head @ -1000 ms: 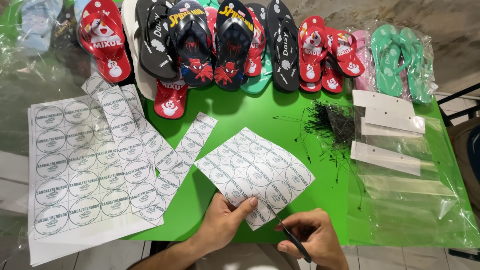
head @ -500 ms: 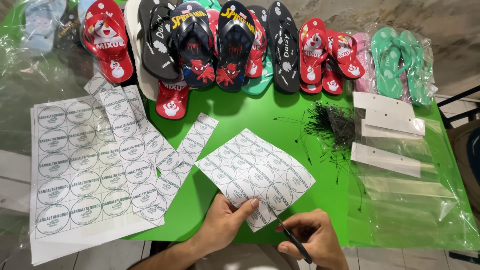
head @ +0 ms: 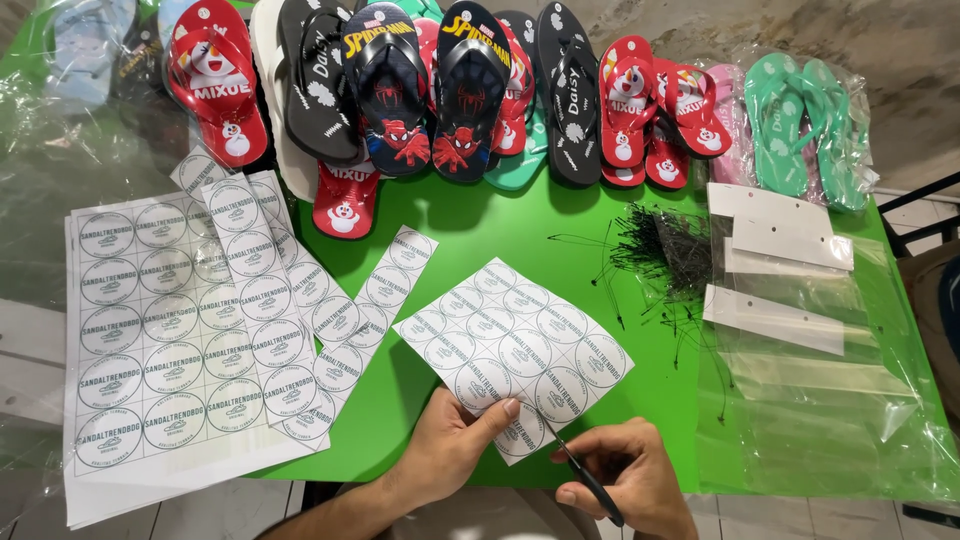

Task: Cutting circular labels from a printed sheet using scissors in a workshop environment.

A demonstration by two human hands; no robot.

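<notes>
My left hand point(head: 452, 447) pinches the near corner of a white paper sheet point(head: 512, 345) printed with round labels, which lies tilted on the green table point(head: 520, 225). My right hand point(head: 628, 480) grips dark-handled scissors point(head: 583, 473), their blades at the sheet's near edge right beside my left thumb. The blade tips are partly hidden under the paper.
A full label sheet point(head: 150, 340) and several cut label strips point(head: 300, 300) lie at left. Rows of patterned flip-flops point(head: 450, 90) line the far edge. A pile of thin black ties point(head: 665, 250) and clear plastic bags with white header cards point(head: 790, 270) sit at right.
Both hands stay at the sheet's near corner; the scissors have shifted slightly along its edge. Nothing else has moved.
</notes>
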